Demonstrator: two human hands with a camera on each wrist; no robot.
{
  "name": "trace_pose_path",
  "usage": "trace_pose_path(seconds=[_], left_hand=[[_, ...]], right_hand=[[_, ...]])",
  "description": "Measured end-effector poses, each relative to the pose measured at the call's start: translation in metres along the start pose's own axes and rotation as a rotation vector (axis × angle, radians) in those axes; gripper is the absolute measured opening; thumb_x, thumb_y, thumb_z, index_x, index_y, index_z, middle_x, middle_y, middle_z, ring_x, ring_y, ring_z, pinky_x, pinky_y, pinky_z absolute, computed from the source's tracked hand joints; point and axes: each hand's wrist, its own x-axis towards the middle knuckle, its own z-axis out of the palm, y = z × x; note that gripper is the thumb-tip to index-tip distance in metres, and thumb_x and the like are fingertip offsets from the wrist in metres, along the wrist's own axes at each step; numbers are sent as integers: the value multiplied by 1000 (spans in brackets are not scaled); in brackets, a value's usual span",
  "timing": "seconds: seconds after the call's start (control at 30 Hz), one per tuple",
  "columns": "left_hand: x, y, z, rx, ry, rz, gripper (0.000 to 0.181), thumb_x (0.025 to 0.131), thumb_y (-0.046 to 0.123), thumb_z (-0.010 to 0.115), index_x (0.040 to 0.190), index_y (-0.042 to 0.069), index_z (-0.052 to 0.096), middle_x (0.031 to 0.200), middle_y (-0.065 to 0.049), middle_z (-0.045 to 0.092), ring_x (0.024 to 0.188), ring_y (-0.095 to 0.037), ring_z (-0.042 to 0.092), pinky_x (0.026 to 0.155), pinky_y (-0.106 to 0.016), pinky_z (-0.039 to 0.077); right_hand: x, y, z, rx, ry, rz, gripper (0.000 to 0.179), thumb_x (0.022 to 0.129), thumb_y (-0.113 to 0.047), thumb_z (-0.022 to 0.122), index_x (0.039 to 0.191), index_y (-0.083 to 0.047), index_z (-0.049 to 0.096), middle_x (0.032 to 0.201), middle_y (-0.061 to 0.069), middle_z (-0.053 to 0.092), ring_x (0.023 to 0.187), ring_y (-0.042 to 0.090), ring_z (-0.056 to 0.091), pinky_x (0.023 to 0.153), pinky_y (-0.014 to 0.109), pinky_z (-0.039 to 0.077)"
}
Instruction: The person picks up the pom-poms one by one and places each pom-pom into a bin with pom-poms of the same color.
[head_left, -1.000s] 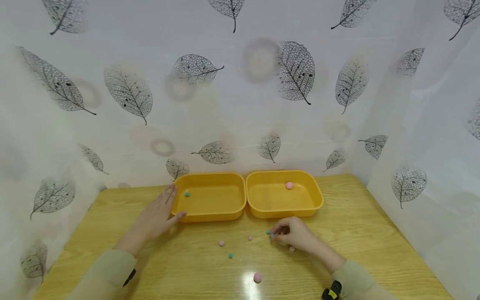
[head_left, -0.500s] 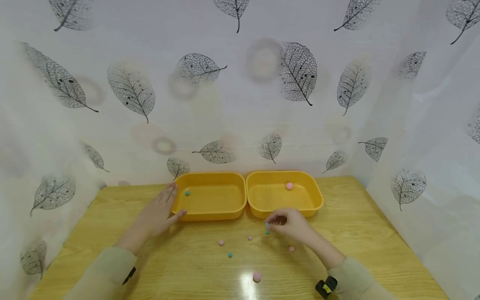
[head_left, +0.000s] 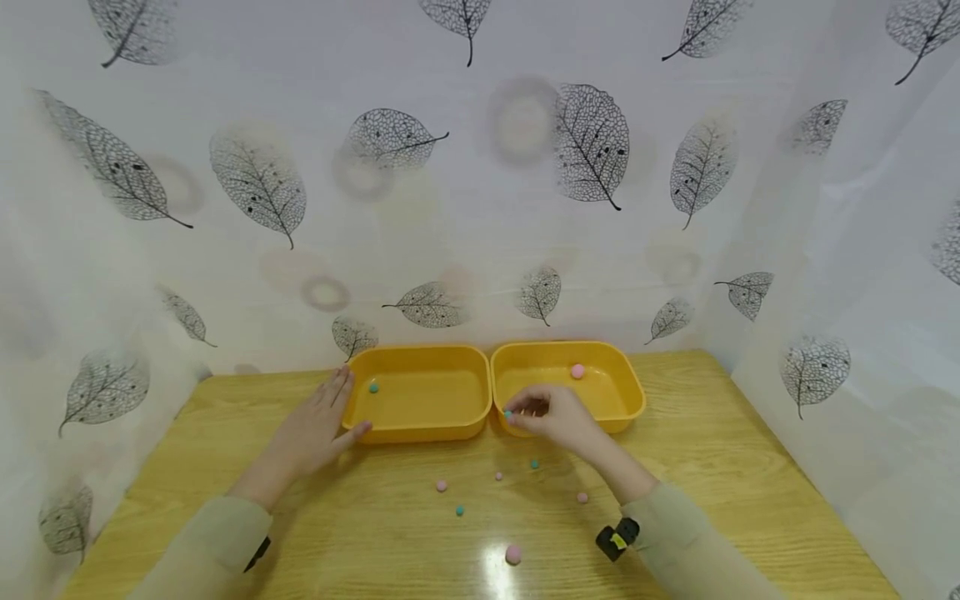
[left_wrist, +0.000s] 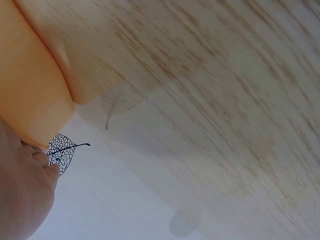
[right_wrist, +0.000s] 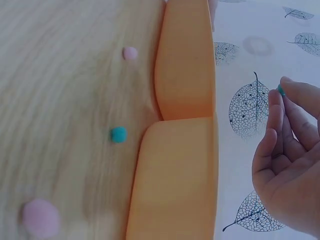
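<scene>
Right hand (head_left: 551, 414): fingers pinching teal ball (head_left: 507, 414); its axis too small to tell. Left hand (head_left: 309, 429): fingers straight against left yellow tray (head_left: 431, 433), long axis left–right.

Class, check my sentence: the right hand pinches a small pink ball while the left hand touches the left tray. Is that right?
Not quite: the right hand pinches a small teal ball, not a pink one, as the right wrist view shows. The left hand does touch the left tray.
</scene>
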Motion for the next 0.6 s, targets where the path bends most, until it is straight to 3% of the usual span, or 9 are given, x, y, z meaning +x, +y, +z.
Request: trace_pose_path(seconds=[0.3,0.6], left_hand=[[-1,-1,1,8,3,4,90,109,55,50,162,-13,25,172,-31,22,160,-49,24,131,-58,27],[-1,-1,2,2,9,3,90,109,56,49,162,-13,25,172,-31,22,160,-49,25,131,-58,28]], right_hand=[[34,-13,5,7,28,-18,12,95,-15,80,104,-7,82,92,8,77,77,10,61,70,22,52],[58,-13,16,62,28,27,16,96,-15,79,107,-4,82,95,12,78,78,7,60,70,22,51]])
